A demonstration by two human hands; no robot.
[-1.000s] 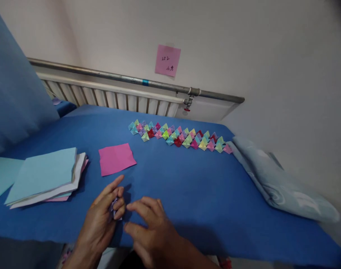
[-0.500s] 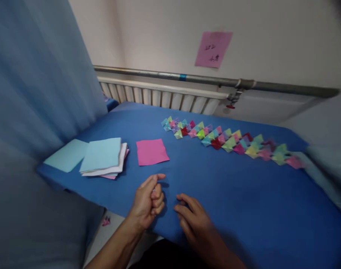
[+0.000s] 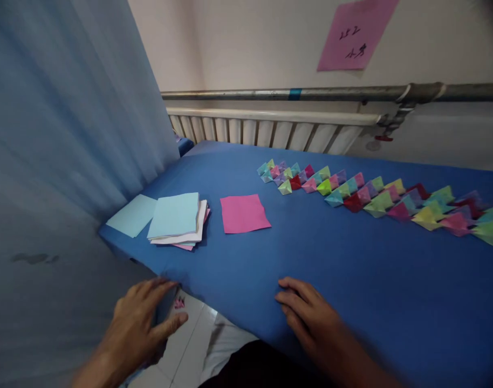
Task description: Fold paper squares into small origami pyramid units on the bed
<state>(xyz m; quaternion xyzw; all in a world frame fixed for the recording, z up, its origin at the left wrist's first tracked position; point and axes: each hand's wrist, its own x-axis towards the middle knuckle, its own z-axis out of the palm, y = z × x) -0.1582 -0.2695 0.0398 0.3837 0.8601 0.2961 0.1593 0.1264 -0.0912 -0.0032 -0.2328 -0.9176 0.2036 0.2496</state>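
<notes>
My left hand (image 3: 137, 323) hangs off the near left edge of the blue table (image 3: 238, 269), thumb and fingers apart, holding nothing. My right hand (image 3: 311, 315) rests over the blue surface with fingers loosely bent and apart, nothing in it. A pink paper square (image 3: 245, 214) lies flat beyond the hands, with faint creases. To its left sits a stack of paper squares (image 3: 176, 215), light blue on top, overlapping another light blue sheet (image 3: 133, 216). Rows of folded multicoloured paper pieces (image 3: 351, 201) stretch across the back right.
A blue curtain (image 3: 68, 134) hangs along the left. Behind the table are a radiator (image 3: 266, 132), a metal pipe (image 3: 262, 95) and a valve (image 3: 384, 138). A pink note (image 3: 356, 37) is on the wall. A small pink piece (image 3: 179, 303) lies on the floor.
My left hand has moved left and off the table's edge, and its curled fingers have opened. My right hand keeps much the same pose. The view has shifted, moving the papers rightward in it.
</notes>
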